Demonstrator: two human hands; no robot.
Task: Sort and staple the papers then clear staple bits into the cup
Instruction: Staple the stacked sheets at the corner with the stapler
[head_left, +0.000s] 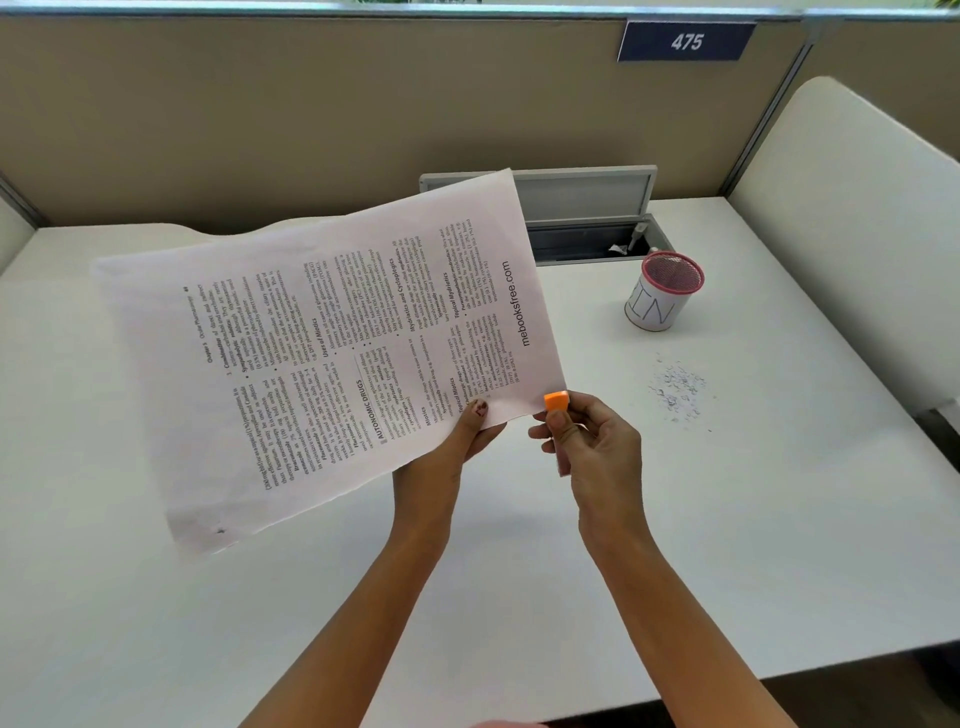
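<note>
The papers fill the centre-left of the frame, printed side up and lifted off the white desk. The left hand pinches their lower edge, thumb on top. Just right of it, the right hand curls round a small orange stapler (only its tip shows), which touches the sheets' corner. At mid-right stands the pink mesh cup, with staple bits scattered on the desk below it.

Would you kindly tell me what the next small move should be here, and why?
Probably squeeze the orange stapler on the corner of the papers: the right hand holds it right at that corner, while the left hand pinches the sheets beside it, above the desk.
</note>
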